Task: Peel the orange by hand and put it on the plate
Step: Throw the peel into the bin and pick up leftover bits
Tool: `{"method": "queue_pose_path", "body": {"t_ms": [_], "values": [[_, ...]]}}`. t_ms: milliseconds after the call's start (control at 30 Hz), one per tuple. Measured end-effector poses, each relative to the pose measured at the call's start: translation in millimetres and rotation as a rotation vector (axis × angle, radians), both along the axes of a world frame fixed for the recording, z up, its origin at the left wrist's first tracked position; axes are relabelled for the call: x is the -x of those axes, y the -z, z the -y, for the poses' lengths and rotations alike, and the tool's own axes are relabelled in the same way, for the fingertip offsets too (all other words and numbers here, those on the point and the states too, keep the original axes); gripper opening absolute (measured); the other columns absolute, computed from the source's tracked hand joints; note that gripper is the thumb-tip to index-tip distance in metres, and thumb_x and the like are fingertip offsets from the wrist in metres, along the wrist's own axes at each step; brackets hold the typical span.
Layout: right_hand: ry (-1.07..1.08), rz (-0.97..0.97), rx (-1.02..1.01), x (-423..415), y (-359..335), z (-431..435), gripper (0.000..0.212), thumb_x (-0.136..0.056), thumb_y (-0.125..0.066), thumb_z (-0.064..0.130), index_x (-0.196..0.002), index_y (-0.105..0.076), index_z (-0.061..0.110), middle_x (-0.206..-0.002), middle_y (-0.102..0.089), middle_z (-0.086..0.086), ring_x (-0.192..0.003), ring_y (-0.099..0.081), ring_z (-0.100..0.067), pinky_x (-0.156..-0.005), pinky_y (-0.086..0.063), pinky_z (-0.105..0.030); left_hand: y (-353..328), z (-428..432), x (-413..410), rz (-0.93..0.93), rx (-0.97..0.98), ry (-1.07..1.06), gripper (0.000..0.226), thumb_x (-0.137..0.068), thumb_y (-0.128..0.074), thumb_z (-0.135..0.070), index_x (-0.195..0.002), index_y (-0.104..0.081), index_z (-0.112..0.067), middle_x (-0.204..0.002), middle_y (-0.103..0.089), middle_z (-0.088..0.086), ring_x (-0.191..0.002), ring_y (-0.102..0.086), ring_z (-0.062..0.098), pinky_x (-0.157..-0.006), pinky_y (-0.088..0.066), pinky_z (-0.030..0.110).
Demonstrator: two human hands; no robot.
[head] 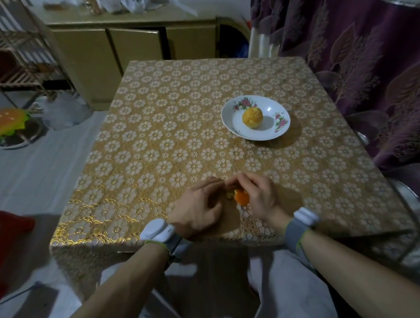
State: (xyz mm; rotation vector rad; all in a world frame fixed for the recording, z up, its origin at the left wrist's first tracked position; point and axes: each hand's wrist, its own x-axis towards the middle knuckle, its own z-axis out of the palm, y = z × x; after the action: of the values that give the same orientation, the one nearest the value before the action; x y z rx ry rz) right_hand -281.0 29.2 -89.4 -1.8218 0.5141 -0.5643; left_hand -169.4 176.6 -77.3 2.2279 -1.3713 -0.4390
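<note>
Orange [252, 117] sits in the plate [230, 124], looking fully peeled (pale pith showing), well ahead and to the right of both hands. Near the table [176, 141] edge, the left hand [198, 208] and right hand [259, 198] curl their fingers together, pinching a scrap of peel [242, 198] between them. The right hand is nearer the plate, should anything more go there.

Your left hand [199, 208] and right hand [260, 198] hide most of the orange peel [241, 197] between them; you cannot tell whether the left grips or only touches it
</note>
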Motion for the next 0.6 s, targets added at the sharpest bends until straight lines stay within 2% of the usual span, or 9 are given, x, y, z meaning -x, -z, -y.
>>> {"method": "queue_pose_path", "body": {"t_ms": [67, 167, 200, 267, 333, 400, 500, 600], "values": [[0.102, 0.014, 0.003, 3, -5, 4, 0.028, -0.097, -0.045, 0.037, -0.087, -0.070, 0.027, -0.090, -0.072, 0.008, -0.087, -0.067, -0.009, -0.076, -0.054, -0.033, 1, -1, 5, 0.060, 0.016, 0.010, 0.052, -0.095, -0.052, -0.041, -0.145, -0.046, -0.027, -0.150, -0.043, -0.007, -0.133, -0.041, 0.014, -0.108, -0.036, 0.031], [0.054, -0.153, 0.344, 16, -3, 18, 0.016, -0.094, -0.054, 0.039, -0.098, -0.066, 0.029, -0.095, -0.065, 0.015, -0.087, -0.059, 0.002, -0.074, -0.049, -0.024, 1, 4, 7, 0.173, 0.027, -0.004, 0.052, -0.095, -0.052, -0.051, -0.142, -0.049, -0.028, -0.142, -0.046, -0.007, -0.125, -0.042, 0.013, -0.103, -0.040, 0.029], [0.021, -0.203, 0.471, 23, -1, 22, 0.019, -0.091, -0.057, 0.040, -0.103, -0.066, 0.028, -0.098, -0.063, 0.015, -0.090, -0.055, 0.002, -0.077, -0.047, -0.023, 0, 8, 7, 0.193, 0.012, -0.015, 0.054, -0.094, -0.051, -0.056, -0.141, -0.050, -0.031, -0.138, -0.047, -0.007, -0.121, -0.042, 0.013, -0.101, -0.041, 0.030], [-0.048, -0.225, 0.635, 35, 2, 26, 0.039, -0.085, -0.058, 0.045, -0.117, -0.065, 0.024, -0.107, -0.059, 0.011, -0.099, -0.049, -0.003, -0.083, -0.042, -0.024, 0, 16, 7, 0.236, -0.008, -0.030, 0.053, -0.091, -0.047, -0.065, -0.136, -0.055, -0.038, -0.130, -0.049, -0.007, -0.113, -0.043, 0.013, -0.094, -0.045, 0.032], [-0.109, -0.282, 0.713, 46, 3, 29, 0.058, -0.081, -0.059, 0.053, -0.131, -0.058, 0.023, -0.120, -0.053, 0.008, -0.110, -0.042, -0.006, -0.090, -0.037, -0.025, -1, 23, 6, 0.259, -0.009, -0.010, 0.046, -0.092, -0.046, -0.065, -0.130, -0.059, -0.043, -0.124, -0.052, -0.007, -0.108, -0.044, 0.013, -0.090, -0.046, 0.033], [-0.142, -0.333, 0.783, 52, 5, 29, 0.066, -0.082, -0.059, 0.060, -0.138, -0.053, 0.025, -0.126, -0.047, 0.009, -0.114, -0.039, -0.008, -0.093, -0.036, -0.026, -1, 25, 4, 0.244, 0.005, 0.002, 0.038, -0.093, -0.050, -0.057, -0.125, -0.063, -0.041, -0.120, -0.054, -0.005, -0.106, -0.045, 0.014, -0.089, -0.047, 0.035], [-0.138, -0.340, 0.835, 48, 4, 26, 0.065, -0.083, -0.056, 0.063, -0.137, -0.054, 0.026, -0.121, -0.048, 0.007, -0.109, -0.038, -0.008, -0.091, -0.038, -0.026, 1, 26, 2, 0.236, 0.008, 0.009, 0.034, -0.093, -0.051, -0.055, -0.117, -0.067, -0.037, -0.116, -0.055, -0.005, -0.104, -0.048, 0.014, -0.088, -0.050, 0.038], [-0.126, -0.341, 0.828, 41, 5, 22, 0.054, -0.087, -0.056, 0.054, -0.135, -0.056, 0.029, -0.116, -0.049, 0.006, -0.105, -0.041, -0.012, -0.088, -0.041, -0.031, -2, 24, 0, 0.190, 0.021, 0.052, 0.030, -0.095, -0.052, -0.047, -0.114, -0.069, -0.031, -0.114, -0.058, -0.005, -0.102, -0.053, 0.014, -0.088, -0.052, 0.036]]}}
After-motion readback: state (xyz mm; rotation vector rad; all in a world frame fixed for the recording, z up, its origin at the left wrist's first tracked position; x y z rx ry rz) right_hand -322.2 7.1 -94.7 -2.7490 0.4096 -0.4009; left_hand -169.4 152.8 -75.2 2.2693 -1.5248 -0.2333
